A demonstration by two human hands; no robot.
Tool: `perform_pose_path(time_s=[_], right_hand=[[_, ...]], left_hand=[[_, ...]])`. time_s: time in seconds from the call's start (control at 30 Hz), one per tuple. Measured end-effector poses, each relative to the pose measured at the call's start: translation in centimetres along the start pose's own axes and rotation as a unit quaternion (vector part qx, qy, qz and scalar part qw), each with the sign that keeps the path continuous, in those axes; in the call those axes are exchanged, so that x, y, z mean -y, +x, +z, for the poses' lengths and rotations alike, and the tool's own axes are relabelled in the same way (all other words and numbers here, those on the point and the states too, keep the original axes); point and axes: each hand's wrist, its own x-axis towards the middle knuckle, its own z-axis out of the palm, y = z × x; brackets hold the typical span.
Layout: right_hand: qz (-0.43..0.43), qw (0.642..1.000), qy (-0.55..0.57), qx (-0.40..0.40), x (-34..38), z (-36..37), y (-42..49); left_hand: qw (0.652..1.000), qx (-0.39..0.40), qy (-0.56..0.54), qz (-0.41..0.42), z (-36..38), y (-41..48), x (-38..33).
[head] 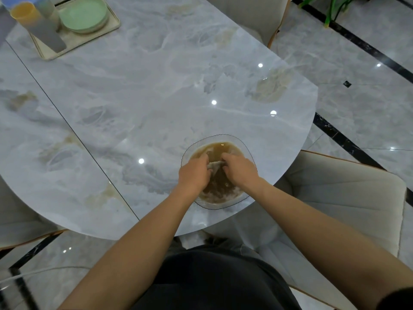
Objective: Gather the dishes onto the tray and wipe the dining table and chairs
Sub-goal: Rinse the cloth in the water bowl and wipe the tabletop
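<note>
Chair (346, 191) beside bowl (220, 204) with cloth (215, 164); tray (71, 39) well apart.

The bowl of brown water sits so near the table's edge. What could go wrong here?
The left hand and right hand squeeze the cloth inside the bowl, close to the table edge: a hard push might tip it off. Brown water could also splash onto the table or the pale chair beside it.

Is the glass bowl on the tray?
No, the glass bowl stands on the table near its edge, apart from the tray.
</note>
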Motion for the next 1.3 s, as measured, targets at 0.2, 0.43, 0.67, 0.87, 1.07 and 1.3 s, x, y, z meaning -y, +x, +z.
perform_pose_path(time_s=[0.2,0.43,0.67,0.87,1.07,1.3], right_hand=[[0.001,1.0,-0.012,-0.027,-0.4,1.2,0.3],[0.014,1.0,0.013,-0.015,0.0,1.1,0.0],[0.019,0.999,0.045,-0.008,-0.5,-1.7,-0.6],[-0.011,0.992,0.123,-0.028,-0.3,-4.9,-1.9],[-0.029,0.983,0.167,-0.067,1.2,-7.6,-3.2],[-0.016,0.956,0.264,-0.123,3.3,-9.3,-4.2]], left_hand=[[0.999,0.024,-0.025,-0.009,1.5,0.5,-0.5],[1.0,0.006,-0.016,-0.021,1.4,0.4,-0.8],[0.996,-0.019,-0.085,-0.023,0.2,-0.4,0.0],[0.983,-0.005,-0.182,0.031,-3.2,-1.7,0.3],[0.969,-0.008,-0.246,0.001,-6.1,-3.0,-0.6],[0.909,-0.024,-0.412,-0.065,-8.3,-4.5,-2.6]])
